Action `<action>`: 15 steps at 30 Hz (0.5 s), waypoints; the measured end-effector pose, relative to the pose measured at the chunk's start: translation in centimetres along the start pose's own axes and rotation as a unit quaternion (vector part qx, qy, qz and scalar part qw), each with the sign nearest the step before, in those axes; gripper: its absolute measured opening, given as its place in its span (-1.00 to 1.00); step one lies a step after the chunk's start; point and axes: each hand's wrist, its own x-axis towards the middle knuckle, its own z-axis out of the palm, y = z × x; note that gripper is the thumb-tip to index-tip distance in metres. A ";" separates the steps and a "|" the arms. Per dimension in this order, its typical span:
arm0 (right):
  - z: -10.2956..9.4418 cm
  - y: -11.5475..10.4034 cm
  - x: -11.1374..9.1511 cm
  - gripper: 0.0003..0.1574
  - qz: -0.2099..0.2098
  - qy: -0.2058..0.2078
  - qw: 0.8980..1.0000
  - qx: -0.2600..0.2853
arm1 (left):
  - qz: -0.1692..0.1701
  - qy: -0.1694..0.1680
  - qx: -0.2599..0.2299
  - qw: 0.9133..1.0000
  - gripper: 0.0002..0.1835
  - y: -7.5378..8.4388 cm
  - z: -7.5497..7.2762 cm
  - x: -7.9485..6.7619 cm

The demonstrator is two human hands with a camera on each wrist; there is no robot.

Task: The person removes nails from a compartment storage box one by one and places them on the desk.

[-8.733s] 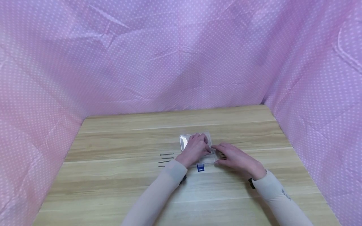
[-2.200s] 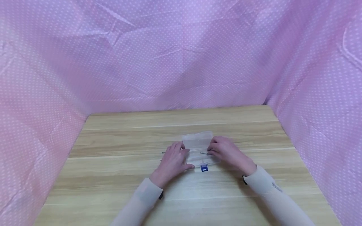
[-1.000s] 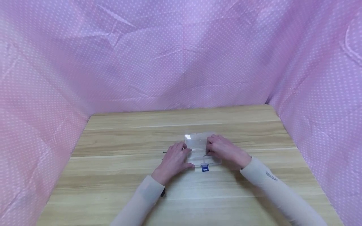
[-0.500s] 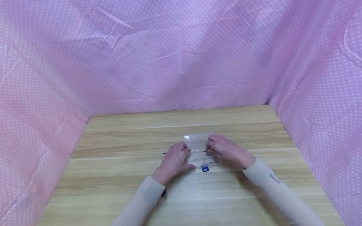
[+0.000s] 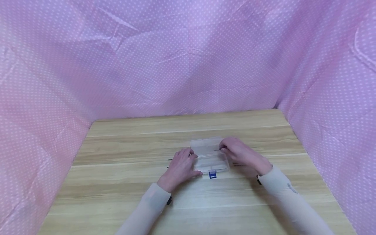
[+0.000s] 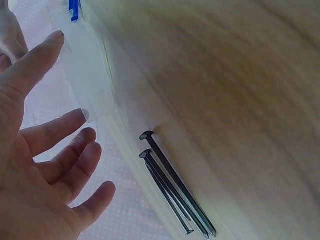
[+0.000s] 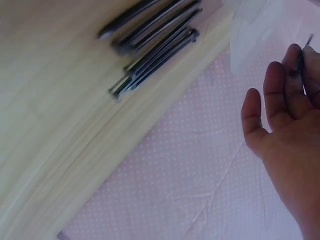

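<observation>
A clear plastic box [image 5: 204, 160] lies with its lid [image 5: 205, 145] folded back and its blue latch [image 5: 212, 174] toward me. My left hand [image 5: 180, 169] holds the box's left side, thumb along the front edge and index finger toward the back. In the right wrist view, my right hand [image 7: 295, 110] pinches a thin dark nail [image 7: 310, 39]; most of it is hidden by the fingers. That hand hovers above the box's back right corner. One nail [image 5: 221, 169] lies inside the front right of the box.
Several dark nails [image 7: 155, 50] lie on the table right of the box. To the left, partly hidden by my left hand in the head view, is another group of nails [image 6: 172, 185]. Pink dotted cloth [image 5: 188, 65] surrounds the wooden table [image 5: 132, 143].
Since the earliest frame, my left hand has moved from over the box to its left side. In the last half second my right hand, with the nail, has moved back and right.
</observation>
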 end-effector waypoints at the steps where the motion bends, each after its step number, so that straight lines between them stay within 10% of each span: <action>1: -0.1 0.2 -0.1 -0.90 -0.001 0.006 1.000 0.002 | 0.000 0.000 0.000 1.000 -0.27 0.0 0.0 0.0; 15: -1.3 2.8 -2.5 -0.82 0.016 0.069 0.997 -0.018 | 0.007 0.002 0.007 1.000 -0.26 0.0 -0.1 -0.1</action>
